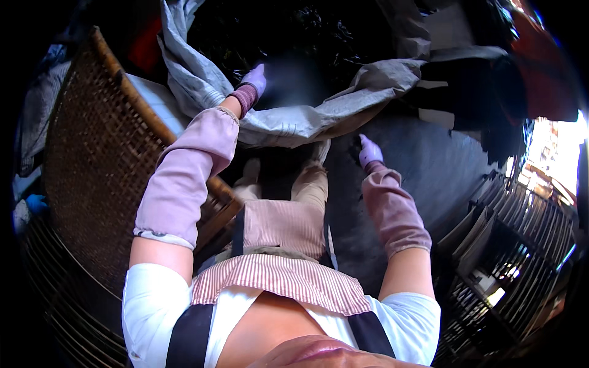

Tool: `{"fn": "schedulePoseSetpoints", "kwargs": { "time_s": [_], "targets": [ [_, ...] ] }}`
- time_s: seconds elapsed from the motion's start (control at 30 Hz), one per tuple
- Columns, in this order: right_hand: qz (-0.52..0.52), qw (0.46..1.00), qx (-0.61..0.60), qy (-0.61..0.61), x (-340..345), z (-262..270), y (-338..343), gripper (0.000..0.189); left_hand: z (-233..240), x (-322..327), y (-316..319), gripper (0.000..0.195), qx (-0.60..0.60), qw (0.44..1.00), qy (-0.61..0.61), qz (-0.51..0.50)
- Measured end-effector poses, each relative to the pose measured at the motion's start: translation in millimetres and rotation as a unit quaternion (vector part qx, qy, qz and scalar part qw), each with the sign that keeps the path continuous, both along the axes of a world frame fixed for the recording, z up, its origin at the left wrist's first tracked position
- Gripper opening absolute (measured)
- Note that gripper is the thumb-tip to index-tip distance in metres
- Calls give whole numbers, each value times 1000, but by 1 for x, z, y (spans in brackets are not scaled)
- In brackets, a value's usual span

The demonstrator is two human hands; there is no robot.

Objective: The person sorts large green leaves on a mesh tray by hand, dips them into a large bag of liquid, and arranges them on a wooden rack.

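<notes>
My left hand (pixel 254 80), in a light purple glove with a dark pink cuff, reaches over the near left rim of a large open sack (pixel 290 124) with a rolled grey-white edge. Dark, glossy material (pixel 294 32), perhaps leaves, lies inside; it is too dim to name. My left fingers point inward, and whether they hold anything does not show. My right hand (pixel 369 151), gloved alike, is outside the sack, below its right rim and above the dark floor. Something small and dark is beside its fingers; whether it is held cannot be told.
A big woven bamboo tray (pixel 92 170) with a thick rim stands tilted at the left. At the right are slatted racks (pixel 520 248) near a bright opening. Dark and reddish cloth-like things (pixel 538 69) are at the upper right. The grey floor (pixel 414 161) shows between sack and racks.
</notes>
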State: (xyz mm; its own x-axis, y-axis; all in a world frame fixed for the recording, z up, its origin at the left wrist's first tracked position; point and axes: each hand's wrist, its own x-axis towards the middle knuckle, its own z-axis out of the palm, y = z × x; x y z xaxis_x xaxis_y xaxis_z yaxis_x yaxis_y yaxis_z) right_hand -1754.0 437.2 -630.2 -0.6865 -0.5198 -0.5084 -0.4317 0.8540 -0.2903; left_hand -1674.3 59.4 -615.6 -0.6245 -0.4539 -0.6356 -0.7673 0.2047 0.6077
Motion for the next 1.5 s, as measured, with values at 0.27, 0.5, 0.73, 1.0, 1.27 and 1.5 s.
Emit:
{"fn": "schedulePoseSetpoints", "kwargs": {
  "time_s": [0.27,0.5,0.73,1.0,1.27,1.5],
  "targets": [
    [378,893,217,115,-212,-130,-134,37,-94,-49,36,57,-65,990,-99,-74],
    [492,824,262,99,-255,-255,-191,57,-221,-129,105,74,81,973,-165,-138],
    [496,832,233,86,-242,-263,-167,57,-317,-143,187,58,97,976,-170,95],
    [585,787,165,110,-233,-287,-178,39,-361,-148,218,57,85,977,-107,161],
    [580,786,137,167,-230,-311,-108,30,-379,-175,238,65,7,990,-129,56],
    [518,829,207,22,-227,-280,-171,25,-395,-158,230,36,-45,981,-48,180]
  ]
}}
